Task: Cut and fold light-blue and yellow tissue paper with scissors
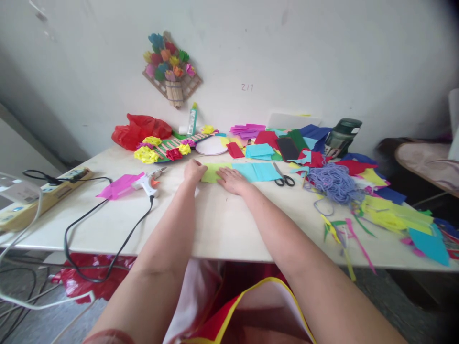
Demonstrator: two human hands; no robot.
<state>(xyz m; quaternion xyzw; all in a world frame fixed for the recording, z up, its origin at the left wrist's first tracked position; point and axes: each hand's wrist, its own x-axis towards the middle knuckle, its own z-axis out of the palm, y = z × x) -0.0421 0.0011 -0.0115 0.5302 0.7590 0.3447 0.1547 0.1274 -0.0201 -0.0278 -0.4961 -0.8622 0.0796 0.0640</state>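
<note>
A yellow-green strip of crepe paper (211,173) lies flat on the white table (229,224). At its left end my left hand (194,171) is closed, with the paper's edge between its fingers. My right hand (231,180) rests flat on the strip's right part, fingers stretched out. Beyond that hand, a light blue paper strip (256,172) continues to the right; whether the two strips are joined or overlap is hidden under the fingers. Black-handled scissors (285,180) lie against the blue strip's right end, their blades partly over it.
A glue gun (146,184) with a black cord lies left, near a power strip (43,200). Behind stand a flower-decorated green craft (168,149) and a glue tube (192,119). Purple yarn (335,183), paper scraps and a dark bottle (343,138) crowd the right side.
</note>
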